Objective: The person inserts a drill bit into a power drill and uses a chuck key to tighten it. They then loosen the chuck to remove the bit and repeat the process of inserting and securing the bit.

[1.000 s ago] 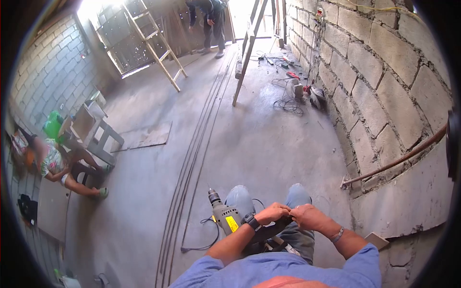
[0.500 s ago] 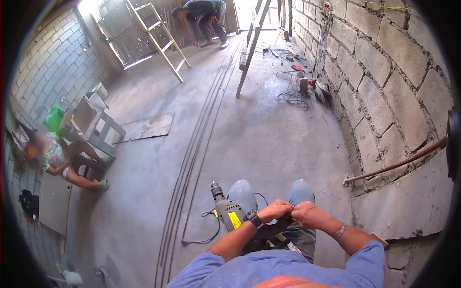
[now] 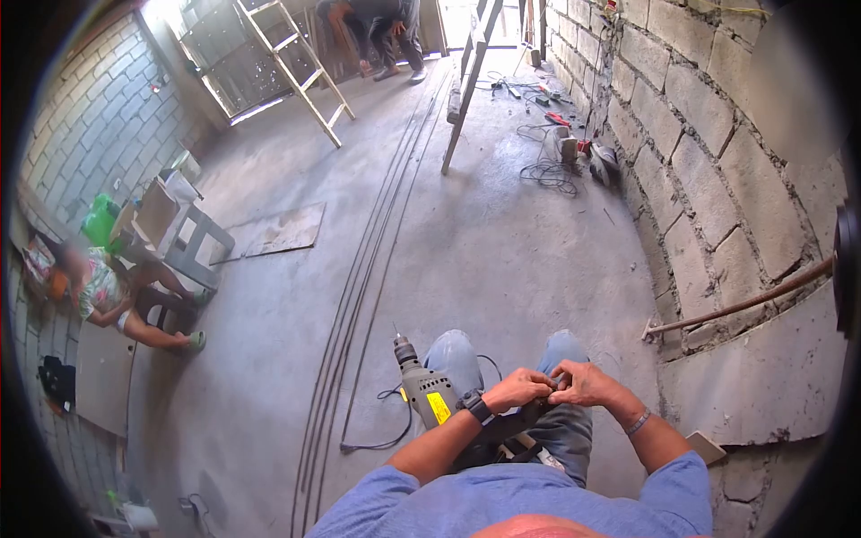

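My left hand, with a black watch at its wrist, is closed in a pinch above my lap. My right hand meets it there, fingertips curled together and touching or nearly touching the left ones. Whatever small dark thing sits between them is too small to make out. A grey power drill with a yellow label lies across my left thigh beside my left forearm, its bit pointing forward. The drill's dark cord loops on the floor to the left.
Long thin steel bars run along the concrete floor. A wooden ladder and another ladder stand ahead. Tools and cords lie by the block wall. One person sits at left; another person bends over behind.
My right hand's fingers have lifted and spread a little at the meeting point, while my left hand stays nearly still. The person at the back sits higher in view, partly cut off.
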Demonstrator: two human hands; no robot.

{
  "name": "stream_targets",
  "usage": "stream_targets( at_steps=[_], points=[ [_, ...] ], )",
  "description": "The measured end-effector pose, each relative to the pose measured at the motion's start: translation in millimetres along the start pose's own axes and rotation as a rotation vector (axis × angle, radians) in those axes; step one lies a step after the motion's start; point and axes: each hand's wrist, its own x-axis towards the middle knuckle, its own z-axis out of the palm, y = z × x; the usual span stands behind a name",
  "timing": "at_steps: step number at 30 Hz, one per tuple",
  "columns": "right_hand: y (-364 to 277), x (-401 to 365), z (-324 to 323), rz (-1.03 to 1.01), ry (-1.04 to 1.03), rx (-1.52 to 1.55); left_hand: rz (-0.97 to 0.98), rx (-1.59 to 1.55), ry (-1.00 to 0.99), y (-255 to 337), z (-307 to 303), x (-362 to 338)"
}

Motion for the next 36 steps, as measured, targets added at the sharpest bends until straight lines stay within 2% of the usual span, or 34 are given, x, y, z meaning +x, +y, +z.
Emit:
stream_targets(
  at_steps=[2,4,6,7,10,11,13,14,15,17,20,22,24,26,27,28,29,30,31,32,33,35,36],
  points=[
    [1.2,0.8,-0.2,-0.008,0.012,-0.037,-0.021,0.032,0.002,-3.4,-1.7,3.1],
    [7.1,2.6,1.5,-0.029,-0.065,-0.012,-0.041,0.066,0.009,-7.1,0.5,3.7],
    [9.1,3.6,7.1,-0.081,-0.015,-0.135,0.047,0.127,0.041,-7.9,2.0,2.1],
    [6.3,2.9,10.8,-0.009,0.0,-0.1,0.036,0.164,0.023,1.5,0.7,-2.0],
    [13.7,5.2,19.2,-0.006,0.067,-0.041,0.128,0.137,0.081,-4.2,3.0,0.3],
    [17.7,4.8,21.9,-0.019,0.07,-0.039,0.009,0.088,0.056,-5.2,0.5,2.5],
    [21.0,4.3,25.5,-0.067,0.191,0.067,0.003,0.063,0.051,3.7,-0.7,-0.6],
    [21.1,4.3,26.4,-0.068,0.191,0.071,-0.007,0.021,0.038,3.8,1.4,-1.0],
    [20.3,2.6,26.9,-0.031,0.189,0.144,0.032,0.174,0.054,-2.4,-0.4,3.8],
    [19.5,-1.1,29.0,0.009,0.194,0.218,0.011,0.095,0.051,-14.8,-0.4,10.1],
    [13.1,-5.5,34.0,-0.031,0.286,0.198,0.003,-0.001,0.058,-18.5,0.0,13.9],
    [8.2,-12.1,37.6,-0.235,0.383,0.035,-0.023,0.069,0.188,-12.6,0.6,12.5],
    [6.5,-13.4,40.3,-0.207,0.384,-0.017,-0.085,0.134,0.192,0.4,-8.1,10.0],
    [6.6,-13.7,44.8,-0.174,0.376,-0.049,0.178,0.246,0.33,-3.9,-19.7,10.8],
    [7.9,-11.1,47.7,-0.157,0.368,-0.023,0.146,0.232,0.391,12.0,-28.0,-1.6],
    [14.6,-4.0,51.2,-0.224,0.388,-0.016,0.151,0.227,0.464,46.4,-33.5,-29.4],
    [21.4,-1.2,53.2,-0.278,0.394,-0.006,0.346,0.554,0.672,37.1,-51.8,-39.2],
    [19.5,-3.2,51.1,-0.227,0.352,-0.01,0.641,0.959,0.8,20.8,-79.5,-53.2],
    [19.9,-3.0,49.6,-0.216,0.345,-0.023,0.597,0.728,0.977,49.6,-76.9,-84.8],
    [19.1,-4.1,48.7,-0.209,0.342,-0.007,0.534,0.645,1.097,55.7,-80.5,-108.8],
    [20.8,-3.3,49.0,-0.211,0.361,0.003,0.56,0.733,1.269,34.5,-94.2,-123.5],
    [23.0,-4.9,54.7,-0.19,0.352,0.028,0.353,0.751,1.474,10.9,-92.5,-157.8],
    [20.7,-4.3,54.0,-0.189,0.381,0.046,0.316,0.745,1.467,-12.7,-90.8,-168.0]
  ],
)
